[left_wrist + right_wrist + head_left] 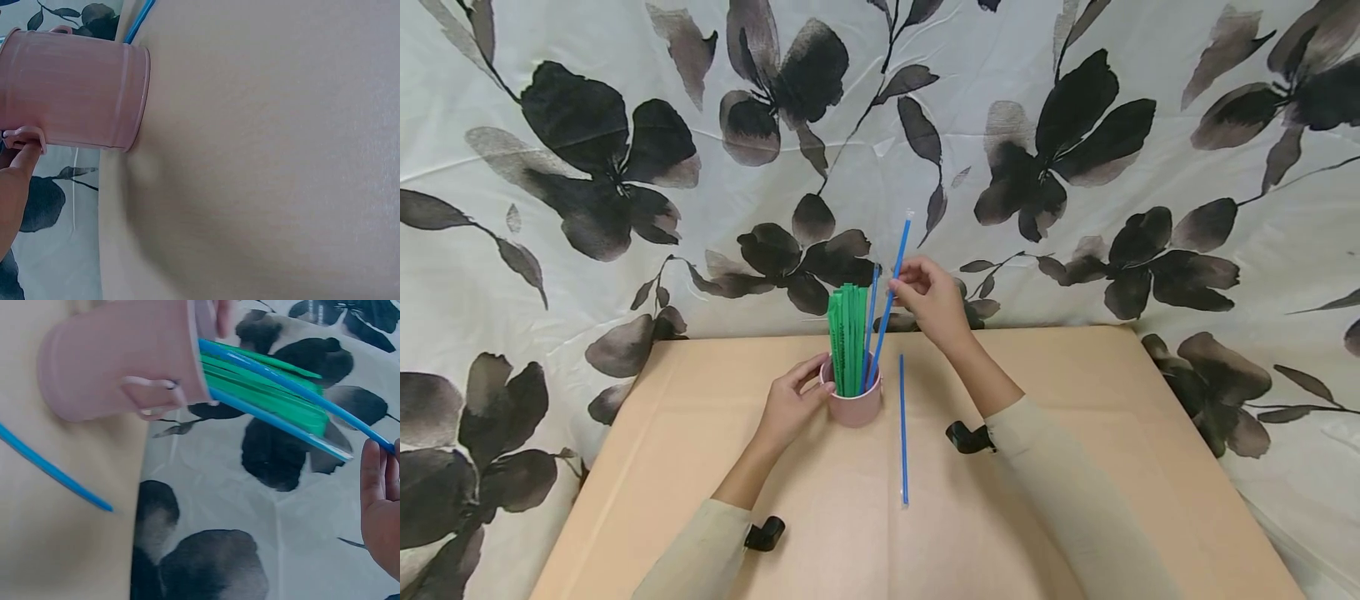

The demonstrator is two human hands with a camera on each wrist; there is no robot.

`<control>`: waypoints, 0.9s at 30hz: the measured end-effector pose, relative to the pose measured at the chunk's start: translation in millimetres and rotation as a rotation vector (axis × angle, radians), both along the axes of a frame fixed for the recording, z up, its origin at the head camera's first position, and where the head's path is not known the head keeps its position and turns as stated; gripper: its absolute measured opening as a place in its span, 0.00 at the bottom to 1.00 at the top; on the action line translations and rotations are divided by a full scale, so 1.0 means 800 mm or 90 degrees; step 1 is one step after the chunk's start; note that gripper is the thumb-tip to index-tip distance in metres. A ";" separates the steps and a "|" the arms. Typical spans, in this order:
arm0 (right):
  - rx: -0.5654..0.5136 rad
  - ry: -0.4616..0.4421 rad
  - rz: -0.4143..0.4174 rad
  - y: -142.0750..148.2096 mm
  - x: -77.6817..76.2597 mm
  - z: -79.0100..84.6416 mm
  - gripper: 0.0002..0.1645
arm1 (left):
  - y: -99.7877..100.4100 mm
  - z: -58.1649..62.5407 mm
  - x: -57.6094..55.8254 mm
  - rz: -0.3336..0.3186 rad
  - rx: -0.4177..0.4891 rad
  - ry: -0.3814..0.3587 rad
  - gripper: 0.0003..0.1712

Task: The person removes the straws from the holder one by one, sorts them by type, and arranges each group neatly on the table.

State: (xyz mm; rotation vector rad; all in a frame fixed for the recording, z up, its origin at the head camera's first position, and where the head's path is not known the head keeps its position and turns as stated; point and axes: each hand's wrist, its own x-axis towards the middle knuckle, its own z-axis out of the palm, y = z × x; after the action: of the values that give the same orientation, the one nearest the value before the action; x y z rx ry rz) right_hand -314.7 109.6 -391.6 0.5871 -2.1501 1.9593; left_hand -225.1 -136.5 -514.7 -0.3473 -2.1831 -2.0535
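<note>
My right hand (931, 302) pinches a blue straw (886, 321) well up its length, thumb against fingers; the lower end is inside the pink cup (855, 410). I judge that holding it so high leaves the rim clear of my fingers. My left hand (790, 400) grips the cup's left side, the thumb at the front and a digit at a handle (25, 136), likely so it does not tip while the straw leans.

The cup is upright near the far edge of the table (835, 517), its mouth upward, so what it carries stands on end. Inside, a tight bundle of green strips (847, 333) fills the left part, and a second blue straw (871, 321) stands untouched between the bundle and mine. I cannot see how deep either straw reaches.

Outside the cup, just to its right, another blue straw (903, 429) lies flat, pointing away from me. Beyond hangs a flowered cloth (715, 192).
</note>
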 end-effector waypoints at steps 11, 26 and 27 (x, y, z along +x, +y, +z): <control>-0.055 0.008 -0.024 0.023 0.001 0.025 0.18 | -0.003 0.002 0.001 0.001 -0.010 -0.009 0.31; -0.010 -0.051 -0.031 0.067 0.007 -0.006 0.17 | -0.004 0.001 0.000 -0.008 -0.001 -0.010 0.31; -0.008 -0.059 -0.033 0.069 0.007 -0.009 0.17 | -0.004 0.002 0.000 -0.008 -0.001 -0.010 0.31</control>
State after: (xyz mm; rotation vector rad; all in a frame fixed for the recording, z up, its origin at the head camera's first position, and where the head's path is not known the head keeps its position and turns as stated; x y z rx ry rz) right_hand -309.0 164.5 -398.4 0.4422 -2.1815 2.0085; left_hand -225.2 -139.8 -513.4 -0.3463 -2.1968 -2.0687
